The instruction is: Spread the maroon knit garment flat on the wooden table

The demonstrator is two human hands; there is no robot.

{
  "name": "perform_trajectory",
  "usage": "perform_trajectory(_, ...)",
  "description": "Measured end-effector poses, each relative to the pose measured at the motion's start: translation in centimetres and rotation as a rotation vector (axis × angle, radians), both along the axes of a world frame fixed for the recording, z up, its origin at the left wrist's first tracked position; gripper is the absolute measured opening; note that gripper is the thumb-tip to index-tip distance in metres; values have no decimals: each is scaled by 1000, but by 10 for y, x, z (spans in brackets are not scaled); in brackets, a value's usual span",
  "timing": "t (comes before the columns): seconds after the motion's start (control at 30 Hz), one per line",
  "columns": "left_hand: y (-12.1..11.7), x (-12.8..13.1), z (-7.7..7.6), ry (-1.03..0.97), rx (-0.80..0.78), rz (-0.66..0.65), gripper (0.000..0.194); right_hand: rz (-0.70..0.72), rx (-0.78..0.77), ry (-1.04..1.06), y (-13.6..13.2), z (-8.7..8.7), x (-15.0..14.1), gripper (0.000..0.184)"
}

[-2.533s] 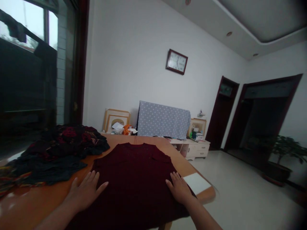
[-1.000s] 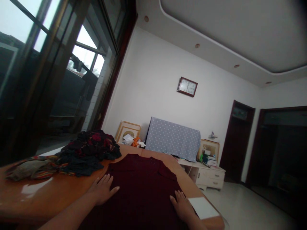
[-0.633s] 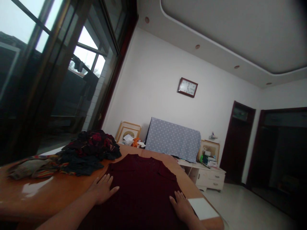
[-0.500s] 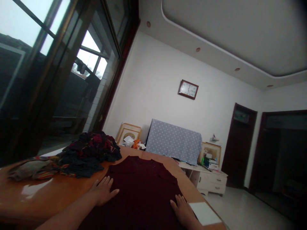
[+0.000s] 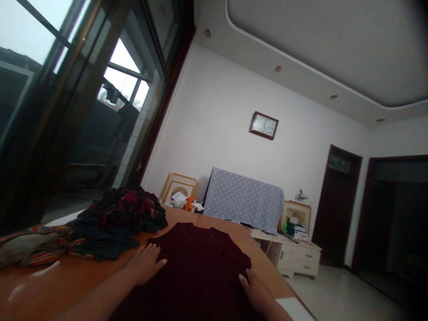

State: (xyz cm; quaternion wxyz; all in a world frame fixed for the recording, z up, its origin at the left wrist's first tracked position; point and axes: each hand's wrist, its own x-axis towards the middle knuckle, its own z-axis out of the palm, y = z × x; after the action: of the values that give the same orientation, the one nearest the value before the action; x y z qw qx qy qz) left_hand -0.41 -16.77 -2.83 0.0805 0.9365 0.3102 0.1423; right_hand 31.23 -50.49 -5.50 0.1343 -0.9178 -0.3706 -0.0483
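A dark maroon top (image 5: 197, 272) lies spread on the wooden table, its neckline toward the far end. My left hand (image 5: 147, 264) rests on its left edge, fingers stretched out and thumb apart. On the opposite edge lies my right hand (image 5: 254, 287), palm down, its fingers extended near the sleeve. Neither hand grips the fabric. The lower part of the garment runs out of view at the bottom of the picture.
Crumpled dark clothes (image 5: 123, 214) and a striped cloth (image 5: 36, 245) are heaped on the left of the table (image 5: 180, 215). A white sheet (image 5: 290, 307) lies at the right edge. Beyond stand a white cabinet (image 5: 297, 261) and a grey polka-dot cover (image 5: 244, 196).
The view has shifted slightly, so the clothes pile and white sheet sit lower in the picture. Both hands stay on the maroon top's edges; it lies flat as before.
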Motion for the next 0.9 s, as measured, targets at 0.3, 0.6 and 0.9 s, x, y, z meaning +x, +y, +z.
perform_trajectory(0.3,7,-6,-24,22,-70,-57,90,-88,-159,17,6,-33,15,79)
perform_trajectory(0.6,10,-2,-31,9,-33,-50,89,-166,-174,14,14,-35,15,78)
perform_trajectory(0.9,7,-3,-34,4,76,-50,82,-120,-110,-68,10,-42,16,74)
